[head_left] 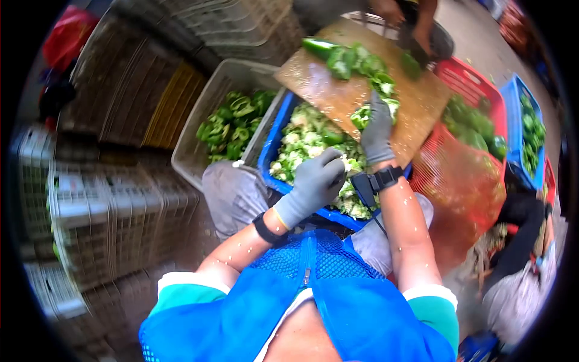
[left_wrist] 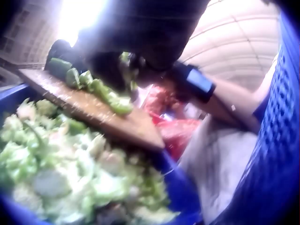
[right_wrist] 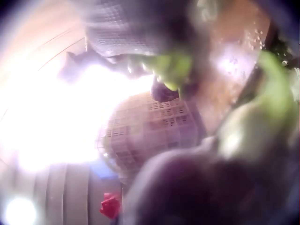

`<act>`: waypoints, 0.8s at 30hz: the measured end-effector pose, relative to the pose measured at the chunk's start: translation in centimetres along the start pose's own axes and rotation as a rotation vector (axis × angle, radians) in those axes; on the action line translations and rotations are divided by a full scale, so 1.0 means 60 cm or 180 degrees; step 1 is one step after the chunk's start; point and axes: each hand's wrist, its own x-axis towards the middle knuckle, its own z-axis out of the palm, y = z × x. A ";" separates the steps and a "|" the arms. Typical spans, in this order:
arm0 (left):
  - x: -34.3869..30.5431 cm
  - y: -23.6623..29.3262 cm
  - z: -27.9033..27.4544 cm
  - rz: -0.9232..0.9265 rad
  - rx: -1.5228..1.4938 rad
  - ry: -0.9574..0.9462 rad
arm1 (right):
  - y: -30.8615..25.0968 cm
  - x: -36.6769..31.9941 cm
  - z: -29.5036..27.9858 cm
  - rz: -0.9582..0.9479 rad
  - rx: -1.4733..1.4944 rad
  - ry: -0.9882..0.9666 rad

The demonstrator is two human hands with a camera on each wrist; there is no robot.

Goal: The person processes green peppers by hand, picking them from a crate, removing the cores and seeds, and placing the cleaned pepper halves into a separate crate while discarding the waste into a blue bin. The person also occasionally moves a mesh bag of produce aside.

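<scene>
Left hand (head_left: 312, 188) was curled over the blue crate (head_left: 264, 158), seemingly pinching a pale-green piece (head_left: 346, 164). Right hand (head_left: 378, 130) lay with near-straight fingers over cut green peppers (head_left: 342, 64) on the wooden board (head_left: 416, 123); firm grip unconfirmed. Read as core removal, mid-batch: pale scraps (head_left: 295, 134) filled the crate. Next move called for releasing the piece there, keeping the peppers steady on the board.

Wooden board (head_left: 424, 99) bearing seemingly sliced green peppers (head_left: 360, 62).
</scene>
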 end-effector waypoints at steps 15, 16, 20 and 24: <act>0.192 -0.152 0.247 -0.1767 -0.1159 -0.0873 | -0.020 0.101 -0.134 -0.0445 -0.2989 0.0907; 0.191 -0.160 0.252 -0.1783 -0.1488 -0.0859 | -0.014 0.098 -0.133 -0.0123 -0.2659 0.0447; 0.167 -0.165 0.204 -0.2174 -0.2267 -0.1000 | 0.008 0.079 -0.087 0.0094 -0.2598 0.0332; 0.131 -0.177 0.163 -0.1864 -0.2410 -0.0486 | 0.067 0.068 -0.059 0.0826 -0.1777 0.0422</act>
